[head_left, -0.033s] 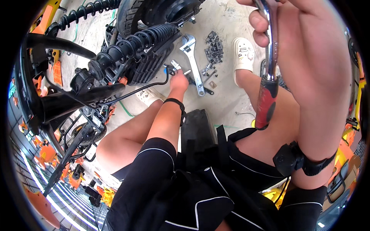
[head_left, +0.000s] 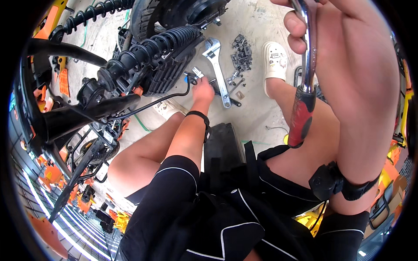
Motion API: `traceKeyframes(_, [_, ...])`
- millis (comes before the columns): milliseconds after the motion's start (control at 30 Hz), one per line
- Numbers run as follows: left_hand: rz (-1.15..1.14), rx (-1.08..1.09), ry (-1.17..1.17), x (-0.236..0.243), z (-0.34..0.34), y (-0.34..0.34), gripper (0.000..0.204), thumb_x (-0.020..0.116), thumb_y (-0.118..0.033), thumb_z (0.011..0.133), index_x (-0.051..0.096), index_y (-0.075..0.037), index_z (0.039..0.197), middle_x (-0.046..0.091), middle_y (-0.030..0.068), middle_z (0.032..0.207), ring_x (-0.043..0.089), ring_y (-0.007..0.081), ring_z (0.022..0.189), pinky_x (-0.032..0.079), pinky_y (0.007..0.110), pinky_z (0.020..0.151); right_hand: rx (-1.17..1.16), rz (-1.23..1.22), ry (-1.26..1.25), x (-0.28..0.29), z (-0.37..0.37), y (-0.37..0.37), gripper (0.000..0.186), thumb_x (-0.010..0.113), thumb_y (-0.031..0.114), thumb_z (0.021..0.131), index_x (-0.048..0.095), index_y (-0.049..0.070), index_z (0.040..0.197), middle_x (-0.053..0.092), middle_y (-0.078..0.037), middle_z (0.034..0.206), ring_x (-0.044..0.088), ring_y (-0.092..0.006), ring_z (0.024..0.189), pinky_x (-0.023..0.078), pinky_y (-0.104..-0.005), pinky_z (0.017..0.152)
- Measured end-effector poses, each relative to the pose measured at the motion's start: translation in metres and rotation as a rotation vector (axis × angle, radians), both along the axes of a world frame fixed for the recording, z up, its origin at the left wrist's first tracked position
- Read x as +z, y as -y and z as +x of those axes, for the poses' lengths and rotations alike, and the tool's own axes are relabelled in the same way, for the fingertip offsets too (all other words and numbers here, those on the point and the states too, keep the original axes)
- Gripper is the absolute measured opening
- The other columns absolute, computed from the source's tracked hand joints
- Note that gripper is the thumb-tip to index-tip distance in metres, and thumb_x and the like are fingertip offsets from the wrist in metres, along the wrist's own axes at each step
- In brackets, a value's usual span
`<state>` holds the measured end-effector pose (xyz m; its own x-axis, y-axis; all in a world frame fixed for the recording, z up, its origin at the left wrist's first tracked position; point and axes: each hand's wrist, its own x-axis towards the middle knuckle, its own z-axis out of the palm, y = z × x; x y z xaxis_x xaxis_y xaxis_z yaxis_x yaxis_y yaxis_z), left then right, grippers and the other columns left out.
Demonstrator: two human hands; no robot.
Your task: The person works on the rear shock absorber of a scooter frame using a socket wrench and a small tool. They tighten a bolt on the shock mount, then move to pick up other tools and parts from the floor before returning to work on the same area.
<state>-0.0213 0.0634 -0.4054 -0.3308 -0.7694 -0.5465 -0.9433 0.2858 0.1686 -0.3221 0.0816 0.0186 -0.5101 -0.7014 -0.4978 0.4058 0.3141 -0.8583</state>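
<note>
Red-gripped chrome hand tool is extending from the right hand, whose fingers are gripping its upper shaft, long axis pointing grip-first toward the right thigh, while the farther left hand is sitting just left of an adjustable wrench, finger closure indeterminable.

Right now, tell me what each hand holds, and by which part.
The right hand holds a red-handled tool by its metal shaft; the left hand is down beside metal parts, its grip unclear.
</note>
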Motion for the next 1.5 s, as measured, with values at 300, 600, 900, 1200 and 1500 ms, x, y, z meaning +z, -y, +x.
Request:
traceKeyframes(300, [0.083,-0.034,-0.155,-0.008,-0.064,-0.031,0.04,0.077,-0.029,0.081,0.062,-0.013,0.116,0.058,0.0091,0.118,0.053,0.0308,0.118,0.043,0.045,0.098,0.012,0.033,-0.235,-0.017,0.001,-0.013,0.027,0.061,0.032,0.097,0.061,0.005,0.1,0.062,-0.005,0.084,0.05,-0.0085,0.061,0.041,-0.0224,0.054])
traceKeyframes(600, [0.139,0.045,-0.339,0.0,-0.058,-0.029,0.026,0.079,-0.017,0.08,0.064,-0.005,0.096,0.062,0.0129,0.106,0.06,0.03,0.102,0.05,0.042,0.089,0.069,0.036,-0.329,-0.022,0.009,-0.011,0.032,0.062,0.036,0.097,0.061,0.004,0.102,0.063,-0.005,0.088,0.049,-0.0069,0.062,0.039,-0.0211,0.053])
traceKeyframes(900, [0.508,0.449,-1.169,0.173,-0.094,0.014,0.041,0.071,0.002,0.089,0.044,0.004,0.12,0.064,0.0143,0.114,0.064,0.0186,0.105,0.053,0.032,0.091,0.22,0.076,-0.12,-0.022,0.015,0.028,0.037,0.063,0.041,0.098,0.062,0.005,0.104,0.063,-0.003,0.089,0.048,-0.0051,0.062,0.038,-0.0202,0.051])
traceKeyframes(1200, [-0.377,0.01,-1.055,0.393,-0.024,0.034,0.042,0.078,0.003,0.08,0.053,-0.002,0.113,0.066,0.009,0.112,0.063,0.0161,0.095,0.051,0.03,0.086,0.383,-0.131,0.338,-0.005,0.048,0.065,0.032,0.042,0.038,0.107,0.056,0.01,0.102,0.063,-0.004,0.083,0.049,-0.0117,0.058,0.035,-0.027,0.05])
traceKeyframes(1500, [0.349,0.732,-1.948,0.436,0.026,0.044,0.027,0.058,-0.014,0.101,0.045,-0.006,0.124,0.058,0.0131,0.119,0.061,0.0277,0.117,0.056,0.038,0.094,0.67,-0.348,0.555,0.008,0.112,0.067,0.03,0.043,0.033,0.105,0.059,0.007,0.109,0.063,-0.007,0.09,0.051,-0.0137,0.063,0.038,-0.0266,0.055])
